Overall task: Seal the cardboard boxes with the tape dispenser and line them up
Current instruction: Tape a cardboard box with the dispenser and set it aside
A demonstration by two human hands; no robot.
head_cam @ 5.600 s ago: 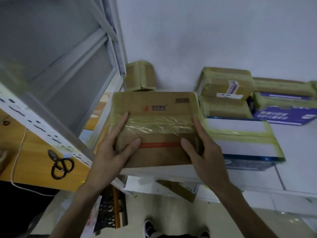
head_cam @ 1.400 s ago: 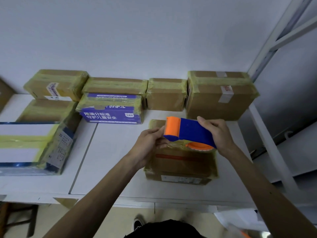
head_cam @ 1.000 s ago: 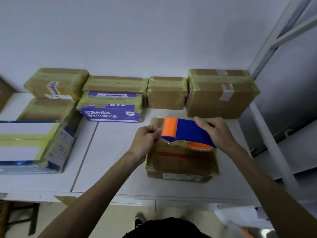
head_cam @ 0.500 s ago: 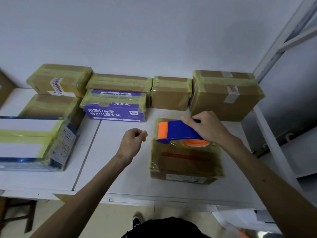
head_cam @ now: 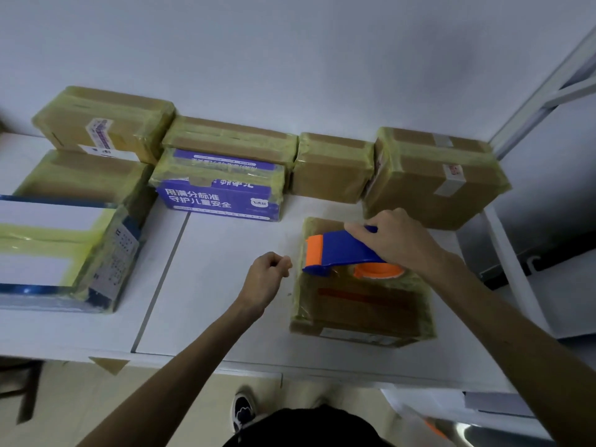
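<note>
A brown cardboard box (head_cam: 361, 304) wrapped in yellowish tape lies on the white table (head_cam: 209, 269) near its front edge. My right hand (head_cam: 396, 243) grips the blue and orange tape dispenser (head_cam: 338, 251), which sits on the box's far half with its orange end pointing left. My left hand (head_cam: 266, 279) hovers just left of the box, fingers curled, thumb and forefinger pinched together; whether it holds tape I cannot tell. Several taped boxes stand along the wall, among them a large brown one (head_cam: 432, 175) right behind the box in front.
A purple printed box (head_cam: 219, 191) and a white and blue box (head_cam: 61, 250) sit to the left. A metal shelf frame (head_cam: 516, 246) borders the table on the right. A bare stretch of table lies between the purple box and my left hand.
My left hand has let go of the dispenser's orange end and drawn back to the left. The right hand has set the dispenser lower on the box.
</note>
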